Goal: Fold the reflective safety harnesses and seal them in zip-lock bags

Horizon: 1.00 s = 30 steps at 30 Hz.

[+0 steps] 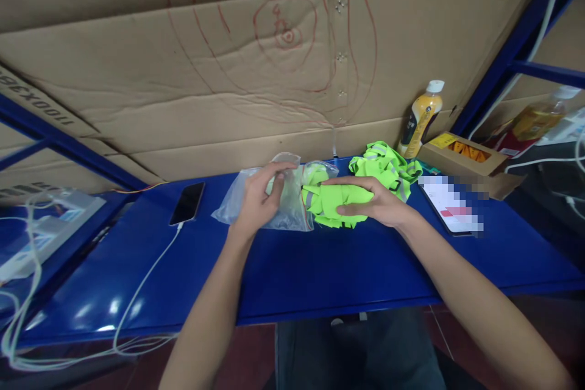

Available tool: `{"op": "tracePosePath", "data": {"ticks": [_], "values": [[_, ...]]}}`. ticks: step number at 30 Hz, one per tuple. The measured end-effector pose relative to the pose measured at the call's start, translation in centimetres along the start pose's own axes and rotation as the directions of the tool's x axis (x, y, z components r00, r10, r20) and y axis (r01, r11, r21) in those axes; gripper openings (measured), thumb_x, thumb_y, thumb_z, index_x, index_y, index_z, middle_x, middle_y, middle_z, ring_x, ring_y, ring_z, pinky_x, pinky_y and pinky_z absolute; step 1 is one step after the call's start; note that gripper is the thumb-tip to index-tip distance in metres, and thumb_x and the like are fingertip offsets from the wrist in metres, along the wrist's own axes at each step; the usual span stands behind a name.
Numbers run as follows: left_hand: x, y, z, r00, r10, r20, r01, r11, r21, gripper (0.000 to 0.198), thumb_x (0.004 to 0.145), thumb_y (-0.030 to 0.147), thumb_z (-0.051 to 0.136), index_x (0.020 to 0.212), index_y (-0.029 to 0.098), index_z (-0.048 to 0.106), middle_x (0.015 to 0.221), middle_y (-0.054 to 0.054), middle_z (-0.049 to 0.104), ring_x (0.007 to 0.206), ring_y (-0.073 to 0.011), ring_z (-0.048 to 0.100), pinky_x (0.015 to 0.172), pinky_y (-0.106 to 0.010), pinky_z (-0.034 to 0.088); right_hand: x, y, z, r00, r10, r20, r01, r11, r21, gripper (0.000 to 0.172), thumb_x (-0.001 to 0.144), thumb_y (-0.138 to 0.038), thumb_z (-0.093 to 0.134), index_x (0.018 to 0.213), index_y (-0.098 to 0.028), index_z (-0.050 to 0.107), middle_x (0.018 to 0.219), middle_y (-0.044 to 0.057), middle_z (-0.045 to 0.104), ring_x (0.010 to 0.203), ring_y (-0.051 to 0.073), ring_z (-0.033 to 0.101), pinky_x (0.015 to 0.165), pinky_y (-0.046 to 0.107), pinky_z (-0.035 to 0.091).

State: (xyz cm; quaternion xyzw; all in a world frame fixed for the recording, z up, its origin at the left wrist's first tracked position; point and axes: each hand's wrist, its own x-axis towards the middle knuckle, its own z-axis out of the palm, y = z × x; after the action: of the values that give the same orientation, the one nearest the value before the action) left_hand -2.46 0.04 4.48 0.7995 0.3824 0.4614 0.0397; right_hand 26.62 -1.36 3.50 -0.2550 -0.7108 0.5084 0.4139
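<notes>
One broad cardboard sheet [183, 73], scrawled with red lines, was seen standing behind the clear bag [231, 207] and filling the upper view. Beneath the bag a blue table [320, 268] was spread, and the bag was laid on it towards the far edge. The bag was gripped by the left hand [258, 201]: its fingers [274, 186] were pinched on the upper layer beside the mouth, which was turned to the right and lifted open. At that mouth a folded vest [329, 207] of neon green, crossed by a grey strip, was grasped by the right hand [379, 204], whose fingers were curled over its top. The vest's left end was touching the bag's red-lined opening; how much of it was inside could not be told.

Right of the bag and further back, a loose heap of vests [384, 164] in the same green was piled. Further right of the bag a flat cardboard box [466, 161] was set. An orange drink bottle [420, 122] with a white cap was stood upright behind the heap, against the sheet. Right of the bag, beyond the right wrist, a flat device [450, 204] was laid with its screen blurred. Left of the bag, near but apart, a dark phone [187, 202] was laid face up. A white cable [146, 280] was plugged into it and trailed towards the near edge.
</notes>
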Motion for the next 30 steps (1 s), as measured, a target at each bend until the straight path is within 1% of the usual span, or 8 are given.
{"op": "tracePosePath", "data": {"ticks": [4, 6, 9, 12, 16, 21, 27, 30], "values": [[-0.3, 0.4, 1.2, 0.976, 0.126, 0.178, -0.145, 0.984, 0.102, 0.042, 0.113, 0.026, 0.037, 0.147, 0.022, 0.061, 0.126, -0.012, 0.073, 0.115, -0.0252, 0.069, 0.102, -0.040, 0.053, 0.2, 0.4, 0.4, 0.994, 0.085, -0.061, -0.083, 0.996, 0.038, 0.054, 0.078, -0.038, 0.093, 0.130, -0.031, 0.080, 0.139, 0.003, 0.075, 0.138, 0.029, 0.065, 0.125, 0.048, 0.044], [-0.5, 0.8, 1.5, 0.940, 0.171, 0.295, -0.227, 0.960, 0.166, 0.051, 0.114, 0.038, 0.039, 0.160, 0.018, 0.047, 0.136, -0.017, 0.067, 0.124, -0.0314, 0.065, 0.107, -0.047, 0.050, 0.2, 0.6, 0.3, 0.983, 0.134, -0.128, -0.128, 0.990, 0.057, 0.054, 0.075, -0.039, 0.094, 0.127, -0.031, 0.081, 0.138, 0.003, 0.076, 0.138, 0.029, 0.065, 0.125, 0.049, 0.044], [-0.6, 1.5, 2.2, 0.901, 0.172, 0.398, -0.303, 0.907, 0.293, 0.101, 0.097, 0.070, 0.063, 0.170, 0.012, 0.024, 0.147, -0.025, 0.058, 0.132, -0.0426, 0.056, 0.114, -0.058, 0.043, 0.2, 0.7, -0.2, 0.967, 0.181, -0.180, -0.169, 0.982, 0.079, 0.056, 0.072, -0.040, 0.096, 0.126, -0.030, 0.082, 0.138, 0.004, 0.075, 0.136, 0.030, 0.065, 0.123, 0.051, 0.046], [-0.8, 2.5, 3.4, 0.891, 0.094, 0.444, -0.310, 0.841, 0.443, 0.137, 0.076, 0.076, 0.083, 0.172, 0.008, 0.011, 0.147, -0.029, 0.053, 0.135, -0.0501, 0.049, 0.118, -0.064, 0.034, 0.1, 0.8, -0.7, 0.958, 0.187, -0.218, -0.171, 0.981, 0.089, 0.060, 0.069, -0.038, 0.097, 0.126, -0.029, 0.082, 0.134, 0.005, 0.077, 0.133, 0.031, 0.066, 0.120, 0.052, 0.048], [-1.1, 3.1, 4.5, 0.892, 0.047, 0.451, -0.296, 0.813, 0.501, 0.129, 0.080, 0.059, 0.084, 0.170, 0.004, 0.010, 0.143, -0.029, 0.053, 0.132, -0.0499, 0.049, 0.117, -0.063, 0.035, -0.1, 0.7, -1.3, 0.964, 0.213, -0.156, -0.194, 0.972, 0.131, 0.063, 0.068, -0.036, 0.097, 0.128, -0.028, 0.081, 0.129, 0.005, 0.078, 0.122, 0.029, 0.071, 0.111, 0.049, 0.055], [-1.2, 3.0, 4.4, 0.892, 0.079, 0.445, -0.300, 0.840, 0.452, 0.120, 0.078, 0.047, 0.081, 0.169, 0.007, 0.014, 0.148, -0.029, 0.050, 0.135, -0.0487, 0.048, 0.116, -0.062, 0.037, -0.2, 0.6, -1.5, 0.963, 0.270, -0.018, -0.266, 0.956, 0.128, 0.061, 0.070, -0.038, 0.096, 0.128, -0.026, 0.081, 0.125, 0.005, 0.080, 0.114, 0.026, 0.074, 0.105, 0.045, 0.060], [-1.3, 2.9, 4.6, 0.890, 0.095, 0.445, -0.302, 0.855, 0.422, 0.115, 0.081, 0.048, 0.079, 0.168, 0.010, 0.014, 0.142, -0.027, 0.054, 0.131, -0.0468, 0.052, 0.114, -0.059, 0.041, 0.0, 0.8, -1.5, 0.931, 0.284, -0.228, -0.278, 0.959, 0.056, 0.057, 0.067, -0.037, 0.098, 0.121, -0.026, 0.083, 0.125, 0.005, 0.080, 0.119, 0.029, 0.072, 0.109, 0.048, 0.058], [-1.3, 2.7, 4.8, 0.897, 0.109, 0.429, -0.307, 0.850, 0.427, 0.115, 0.083, 0.052, 0.077, 0.169, 0.011, 0.013, 0.143, -0.027, 0.053, 0.131, -0.0465, 0.051, 0.114, -0.060, 0.041, -0.1, 0.5, -1.6, 0.916, 0.328, -0.233, -0.302, 0.943, 0.138, 0.059, 0.063, -0.035, 0.100, 0.119, -0.026, 0.084, 0.125, 0.006, 0.080, 0.116, 0.029, 0.073, 0.106, 0.048, 0.059]]}}
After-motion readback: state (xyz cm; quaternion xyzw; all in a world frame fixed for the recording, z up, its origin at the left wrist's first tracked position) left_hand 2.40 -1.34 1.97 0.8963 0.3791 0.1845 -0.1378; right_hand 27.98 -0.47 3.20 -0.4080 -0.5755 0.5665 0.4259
